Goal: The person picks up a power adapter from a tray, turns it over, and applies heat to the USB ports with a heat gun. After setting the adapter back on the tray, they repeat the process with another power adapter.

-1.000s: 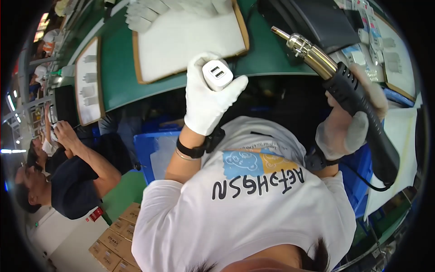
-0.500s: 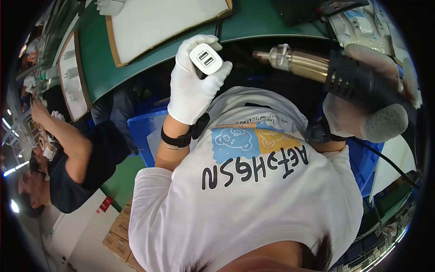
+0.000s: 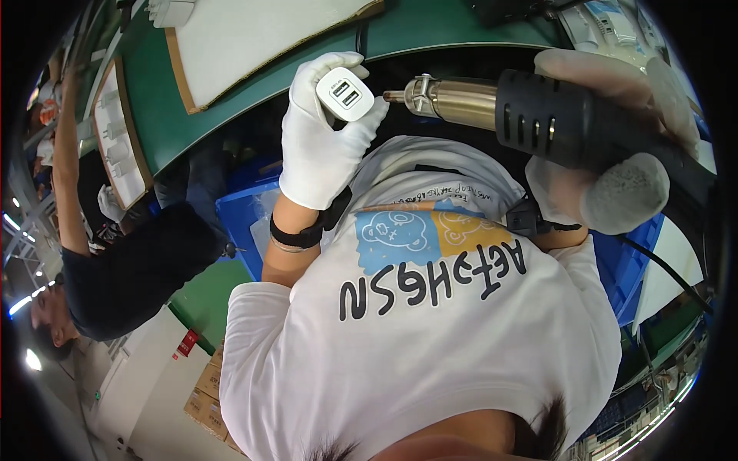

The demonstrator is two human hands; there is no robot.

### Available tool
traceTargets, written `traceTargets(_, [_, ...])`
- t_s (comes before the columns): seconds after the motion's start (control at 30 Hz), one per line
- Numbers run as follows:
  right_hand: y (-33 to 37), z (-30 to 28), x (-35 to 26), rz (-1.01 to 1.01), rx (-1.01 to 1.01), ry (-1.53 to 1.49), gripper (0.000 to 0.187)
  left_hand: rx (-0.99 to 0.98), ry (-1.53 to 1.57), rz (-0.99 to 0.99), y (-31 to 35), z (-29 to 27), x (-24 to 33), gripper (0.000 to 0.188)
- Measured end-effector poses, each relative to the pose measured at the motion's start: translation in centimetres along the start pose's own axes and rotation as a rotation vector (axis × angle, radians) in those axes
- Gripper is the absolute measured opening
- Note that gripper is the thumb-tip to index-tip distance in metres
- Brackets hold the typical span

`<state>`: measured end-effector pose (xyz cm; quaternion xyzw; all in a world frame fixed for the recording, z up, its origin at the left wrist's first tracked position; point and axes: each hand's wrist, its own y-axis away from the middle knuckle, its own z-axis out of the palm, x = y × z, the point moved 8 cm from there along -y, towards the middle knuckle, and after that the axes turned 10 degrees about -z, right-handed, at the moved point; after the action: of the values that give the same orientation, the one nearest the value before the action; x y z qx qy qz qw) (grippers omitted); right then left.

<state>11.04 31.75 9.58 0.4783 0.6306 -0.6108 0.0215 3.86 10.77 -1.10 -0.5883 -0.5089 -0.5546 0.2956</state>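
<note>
The fingers of the left hand (image 3: 327,142), in a white glove, are gripping a small white charger (image 3: 344,94) around its sides. Its face with two dark slots is showing, while the rest of it is hiding inside the hand. The right hand (image 3: 565,188), in a thin pale glove, is wrapping its fingers around a fat black hot-air tool (image 3: 538,115). The tool is covering much of that hand, and its back end is fading into the dark rim. Its metal tip is pointing at the left thumb; I cannot tell whether they are touching.

Past the hands, the green table (image 3: 461,31) is stretching along the top. A big white tray (image 3: 261,46) with brown edges is lying on it, cut off at the top, with white pieces (image 3: 171,11) sitting by its left corner. A smaller tray (image 3: 138,154) farther left is holding a row of white parts. Near the left forearm, a blue bin (image 3: 242,230) is holding something clear, hard to make out. Another blue box (image 3: 630,265) is sitting beside the right arm, partly hidden.
</note>
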Motion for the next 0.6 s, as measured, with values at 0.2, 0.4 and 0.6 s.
traceTargets(0.2, [-0.5,1.6,-0.5,-0.016,-0.058,0.068,0.074,-0.011,-0.006,0.021,0.1,-0.1,0.1,0.048])
traceTargets(0.4, [-0.4,1.7,-0.5,-0.011,-0.013,0.031,0.073,0.011,-0.029,0.060,0.0,-0.1,0.0,0.045])
traceTargets(0.6, [-0.2,1.8,-0.4,0.000,0.030,-0.003,0.072,0.017,-0.092,0.113,0.0,-0.3,0.0,0.046])
